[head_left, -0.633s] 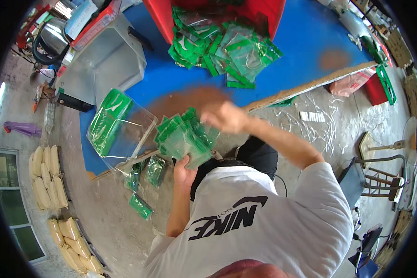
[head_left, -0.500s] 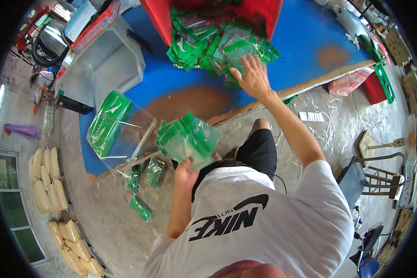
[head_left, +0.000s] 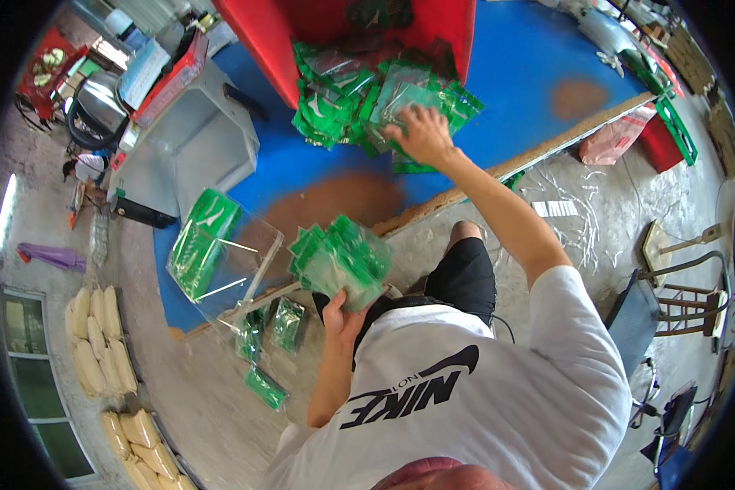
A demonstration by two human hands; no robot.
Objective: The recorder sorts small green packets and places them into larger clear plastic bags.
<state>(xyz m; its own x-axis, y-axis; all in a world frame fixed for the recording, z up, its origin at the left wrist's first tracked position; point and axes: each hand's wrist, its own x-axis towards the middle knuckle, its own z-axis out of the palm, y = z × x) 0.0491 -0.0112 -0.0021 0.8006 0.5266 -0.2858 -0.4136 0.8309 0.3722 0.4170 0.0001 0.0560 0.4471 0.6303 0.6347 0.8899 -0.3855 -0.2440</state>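
My left hand (head_left: 343, 314) grips a fanned stack of green-and-clear plastic packets (head_left: 339, 257) in front of my waist, thumb on top. Over by the tipped red bin (head_left: 261, 49), my right hand (head_left: 425, 137) lies with fingers spread on a loose heap of similar packets (head_left: 335, 106). The heap spills from the bin's mouth onto the blue table (head_left: 514, 49). Left of my held stack, a clear plastic bag (head_left: 257, 245) with a green bundle (head_left: 207, 233) inside rests at the table's edge.
A grey-white plastic bin (head_left: 192, 139) lies on its side at the table's left. Several wrapped green packs (head_left: 265, 388) are on or near the floor below the table edge. White strips (head_left: 555, 208) litter the floor at right, near a chair (head_left: 633, 318). Sacks (head_left: 98, 335) are stacked at far left.
The whole view has shifted slightly. My right hand stays on the heap, its fingers a little farther left and nearer. My left hand keeps its hold on the stack.
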